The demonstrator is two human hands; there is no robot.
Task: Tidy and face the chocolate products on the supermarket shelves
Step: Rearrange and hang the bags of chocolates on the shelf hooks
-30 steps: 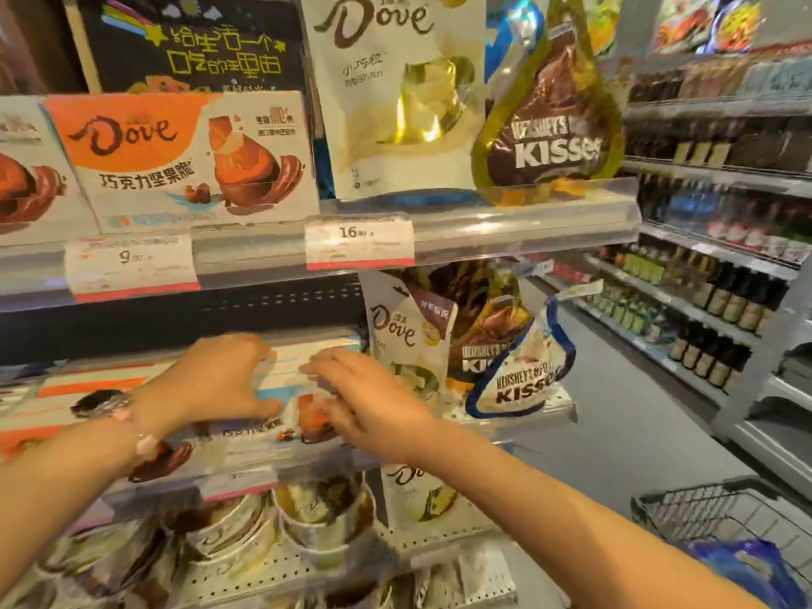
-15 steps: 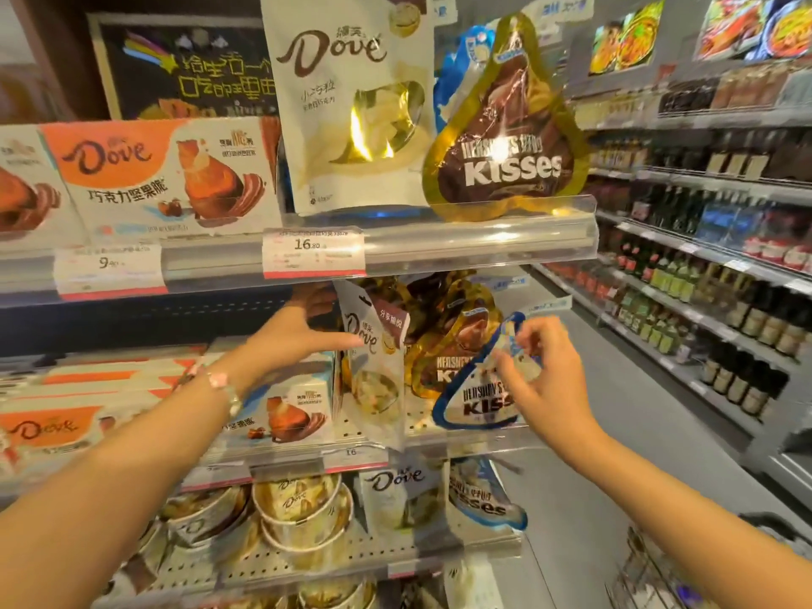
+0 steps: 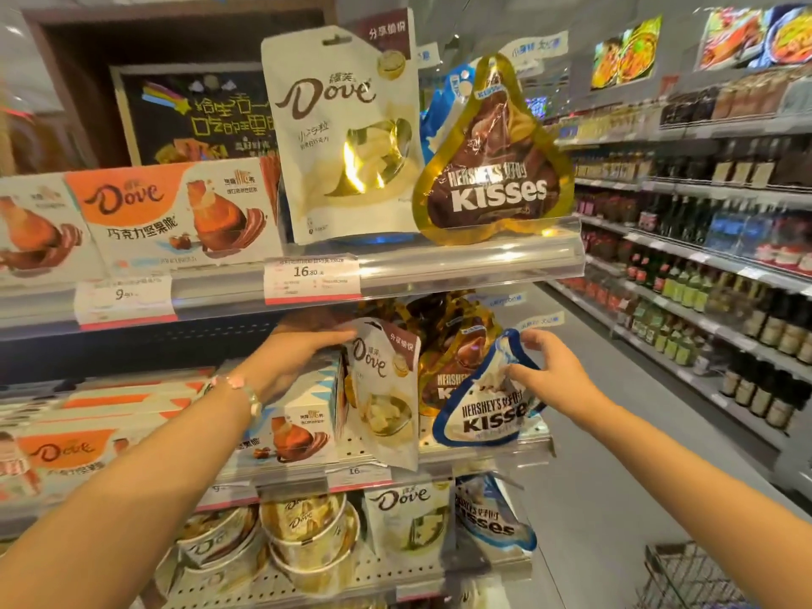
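On the middle shelf, a white Dove pouch (image 3: 383, 389) leans forward at the front edge. My left hand (image 3: 293, 354) grips its top left corner from behind. To its right, a white and blue Hershey's Kisses bag (image 3: 483, 410) stands tilted, and my right hand (image 3: 551, 370) pinches its upper right edge. A gold Kisses bag (image 3: 444, 371) sits behind both. Orange and white Dove boxes (image 3: 294, 432) lie left of the pouch.
The top shelf holds Dove boxes (image 3: 175, 217), a white Dove pouch (image 3: 347, 138) and a gold Kisses bag (image 3: 492, 169) behind a clear rail (image 3: 483, 261). Dove cups (image 3: 303, 534) fill the shelf below. A bottle aisle (image 3: 725, 279) runs right; a wire basket (image 3: 694, 578) sits bottom right.
Both hands left the flat Dove boxes and moved right and up. The left hand took hold of the Dove pouch, the right hand took the white Kisses bag. The camera tilted upward.
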